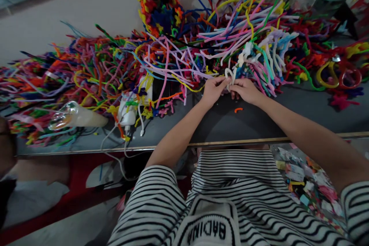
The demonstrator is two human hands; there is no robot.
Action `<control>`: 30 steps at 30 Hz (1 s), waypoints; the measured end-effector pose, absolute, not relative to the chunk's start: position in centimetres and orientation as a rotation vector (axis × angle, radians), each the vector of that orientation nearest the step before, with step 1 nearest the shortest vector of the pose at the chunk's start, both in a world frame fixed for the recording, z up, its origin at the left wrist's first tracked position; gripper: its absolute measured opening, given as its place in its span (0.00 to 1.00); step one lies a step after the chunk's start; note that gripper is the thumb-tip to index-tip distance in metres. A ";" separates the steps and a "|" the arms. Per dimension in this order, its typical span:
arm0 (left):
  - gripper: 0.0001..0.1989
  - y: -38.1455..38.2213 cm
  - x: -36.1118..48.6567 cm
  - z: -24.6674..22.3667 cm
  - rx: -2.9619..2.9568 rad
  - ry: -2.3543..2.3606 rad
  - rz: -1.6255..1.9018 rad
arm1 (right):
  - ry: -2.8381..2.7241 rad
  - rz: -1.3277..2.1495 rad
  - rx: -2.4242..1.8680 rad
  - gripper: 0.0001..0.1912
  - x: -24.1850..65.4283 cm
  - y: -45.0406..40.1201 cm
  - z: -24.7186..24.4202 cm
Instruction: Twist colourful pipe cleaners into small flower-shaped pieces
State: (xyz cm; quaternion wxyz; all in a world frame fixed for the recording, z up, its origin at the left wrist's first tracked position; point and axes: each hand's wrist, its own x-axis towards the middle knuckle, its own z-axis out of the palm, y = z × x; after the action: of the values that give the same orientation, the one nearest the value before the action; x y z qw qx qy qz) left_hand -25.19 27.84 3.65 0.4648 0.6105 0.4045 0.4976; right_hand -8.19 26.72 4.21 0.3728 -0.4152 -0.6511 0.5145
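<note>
the left hand and right hand are pinched close together on a looped white pipe cleaner, its loop toward twelve o'clock between them, probably to steady it; the multicoloured pile arcs from nine to two, likely for easy reach.

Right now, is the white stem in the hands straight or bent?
Bent: the white stem curves into a loop just above the fingertips of the left hand and right hand.
</note>
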 end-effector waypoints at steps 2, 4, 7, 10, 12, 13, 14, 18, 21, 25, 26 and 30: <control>0.25 27.9 -25.3 3.7 1.472 1.001 1.192 | -1.699 1.287 -1.059 0.16 -8.3 26.5 4.3; 0.24 27.9 -25.3 3.8 1.449 1.026 1.175 | -1.775 1.230 -1.038 0.19 -8.3 26.4 4.3; 0.22 27.9 -25.3 4.0 1.431 1.028 1.178 | -1.808 1.217 -1.014 0.25 -8.2 26.4 4.1; 0.22 27.9 -25.4 4.2 1.449 0.985 1.173 | -1.788 1.221 -0.997 0.31 -8.1 26.6 3.8; 0.22 27.9 -25.4 4.3 1.472 0.969 1.167 | -1.796 1.190 -1.004 0.33 -8.1 26.7 3.7; 0.22 27.9 -25.5 4.4 1.475 0.968 1.161 | -1.803 1.162 -1.014 0.33 -8.1 26.6 3.6; 0.21 27.8 -25.5 4.4 1.472 0.969 1.154 | -1.810 1.128 -1.027 0.34 -8.1 26.6 3.7; 0.21 27.7 -25.5 4.3 1.457 0.939 1.128 | -1.822 0.980 -1.094 0.35 -8.0 26.6 3.7; 0.21 27.8 -25.5 4.0 1.453 0.906 1.141 | -1.818 0.956 -1.123 0.35 -8.0 26.9 3.4; 0.21 27.9 -25.6 3.7 1.489 0.929 1.176 | -1.824 0.994 -1.129 0.33 -7.9 27.1 3.4; 0.21 27.9 -25.6 3.6 1.502 0.944 1.184 | -1.823 1.010 -1.119 0.32 -7.9 27.0 3.5; 0.20 27.8 -25.5 3.9 1.514 1.027 1.263 | -1.878 1.093 -1.048 0.27 -8.1 26.6 4.2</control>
State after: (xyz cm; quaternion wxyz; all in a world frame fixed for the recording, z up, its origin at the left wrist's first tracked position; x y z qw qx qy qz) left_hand -25.51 27.83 3.86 0.4434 0.6104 0.4139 0.5093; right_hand -8.05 26.58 4.25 0.3566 -0.4059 -0.7274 0.4231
